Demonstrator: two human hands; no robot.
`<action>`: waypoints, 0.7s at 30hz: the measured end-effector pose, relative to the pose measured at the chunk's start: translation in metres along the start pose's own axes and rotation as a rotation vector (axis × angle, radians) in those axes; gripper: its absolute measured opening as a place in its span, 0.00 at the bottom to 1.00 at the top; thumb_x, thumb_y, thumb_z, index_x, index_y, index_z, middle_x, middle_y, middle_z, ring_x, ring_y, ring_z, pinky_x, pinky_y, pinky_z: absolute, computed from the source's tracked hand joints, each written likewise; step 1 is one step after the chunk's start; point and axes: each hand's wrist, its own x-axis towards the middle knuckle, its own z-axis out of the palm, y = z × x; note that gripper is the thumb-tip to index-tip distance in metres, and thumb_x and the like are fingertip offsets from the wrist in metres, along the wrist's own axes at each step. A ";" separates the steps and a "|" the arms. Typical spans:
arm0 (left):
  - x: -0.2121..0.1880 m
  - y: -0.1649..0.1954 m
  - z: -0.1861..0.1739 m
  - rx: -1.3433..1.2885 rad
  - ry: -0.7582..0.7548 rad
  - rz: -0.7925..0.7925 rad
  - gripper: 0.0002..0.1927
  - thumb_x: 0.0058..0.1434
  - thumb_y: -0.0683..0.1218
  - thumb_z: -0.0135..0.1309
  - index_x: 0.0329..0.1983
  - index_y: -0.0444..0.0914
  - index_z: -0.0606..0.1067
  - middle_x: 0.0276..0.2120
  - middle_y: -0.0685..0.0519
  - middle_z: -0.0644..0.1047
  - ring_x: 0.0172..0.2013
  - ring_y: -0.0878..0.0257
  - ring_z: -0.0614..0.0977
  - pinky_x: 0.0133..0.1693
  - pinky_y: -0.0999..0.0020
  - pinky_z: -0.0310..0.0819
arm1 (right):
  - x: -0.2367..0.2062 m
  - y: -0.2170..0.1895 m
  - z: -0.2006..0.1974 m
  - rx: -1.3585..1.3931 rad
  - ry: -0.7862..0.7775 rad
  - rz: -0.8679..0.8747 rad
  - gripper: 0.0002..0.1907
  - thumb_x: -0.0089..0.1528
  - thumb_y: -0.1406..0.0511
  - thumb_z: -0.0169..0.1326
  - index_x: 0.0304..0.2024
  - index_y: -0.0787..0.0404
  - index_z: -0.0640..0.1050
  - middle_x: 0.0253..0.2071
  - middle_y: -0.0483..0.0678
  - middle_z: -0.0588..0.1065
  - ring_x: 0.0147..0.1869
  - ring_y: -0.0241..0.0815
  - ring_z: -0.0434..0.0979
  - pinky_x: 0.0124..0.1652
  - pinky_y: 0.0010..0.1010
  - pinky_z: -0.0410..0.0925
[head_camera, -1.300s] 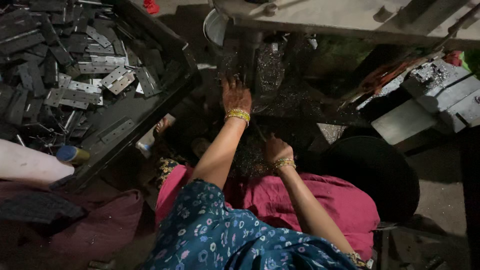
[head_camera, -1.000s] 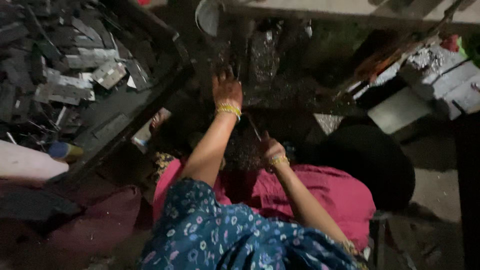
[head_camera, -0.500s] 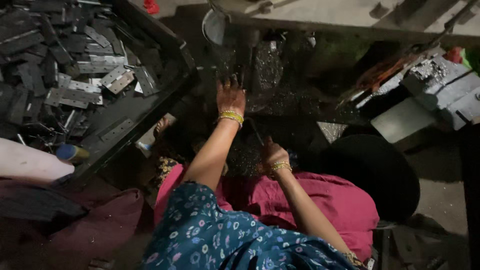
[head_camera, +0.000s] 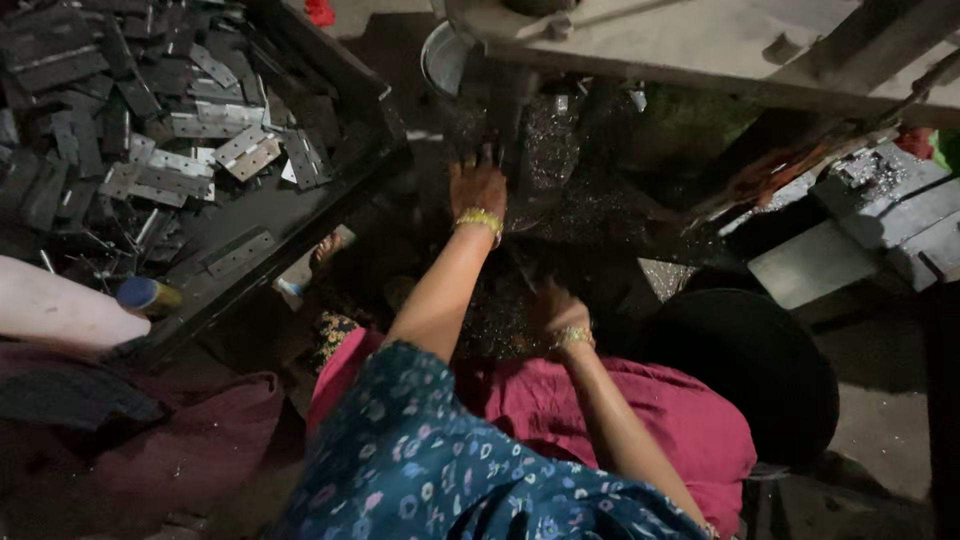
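Left hand: the left hand (head_camera: 478, 188) is stretched forward with fingers spread and palm down, flat against the dark machine base (head_camera: 560, 150) under the bench; it grips nothing. A gold bangle (head_camera: 481, 219) sits at its wrist.
Right hand: the right hand (head_camera: 556, 308) is drawn in close to the lap, fingers curled over the glittering metal shavings (head_camera: 497, 318); whether it pinches anything I cannot tell, the spot is too dark.
Shavings: heaped between the two hands, running from the machine base down to the edge of the pink cloth (head_camera: 640, 410) on the lap.
Tray: a black tray (head_camera: 300, 250) lies to the left, tilted, full of flat grey hinge plates (head_camera: 190, 130); its near-right edge passes close by the left forearm, leaving a narrow dark gap.
Bench: the pale bench top (head_camera: 700, 50) overhangs the left hand from above, so headroom there is tight.
Right side: a round black stool (head_camera: 760, 370) stands just beside the right forearm; grey metal blocks (head_camera: 880, 210) lie beyond it, well apart from either hand.
Open room: mostly the dark strip between tray edge and stool.
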 end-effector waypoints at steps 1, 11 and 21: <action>0.004 0.004 0.000 0.060 -0.003 -0.007 0.25 0.70 0.51 0.46 0.70 0.41 0.69 0.73 0.53 0.63 0.69 0.50 0.63 0.71 0.41 0.44 | -0.001 0.002 0.000 -0.016 0.010 0.000 0.25 0.63 0.51 0.53 0.54 0.61 0.74 0.48 0.62 0.79 0.53 0.62 0.81 0.49 0.50 0.75; 0.003 0.002 -0.011 0.075 -0.066 0.043 0.23 0.68 0.49 0.43 0.65 0.42 0.73 0.74 0.52 0.59 0.70 0.48 0.59 0.66 0.38 0.47 | -0.003 0.022 0.025 0.073 0.176 -0.066 0.29 0.56 0.53 0.56 0.56 0.60 0.74 0.46 0.65 0.79 0.50 0.66 0.80 0.45 0.54 0.74; 0.018 0.009 -0.014 -0.059 0.111 -0.061 0.29 0.60 0.46 0.43 0.66 0.46 0.70 0.73 0.54 0.57 0.69 0.48 0.56 0.63 0.37 0.43 | -0.013 0.023 0.046 0.045 0.243 0.003 0.23 0.64 0.49 0.49 0.54 0.53 0.76 0.42 0.61 0.80 0.45 0.63 0.80 0.42 0.51 0.74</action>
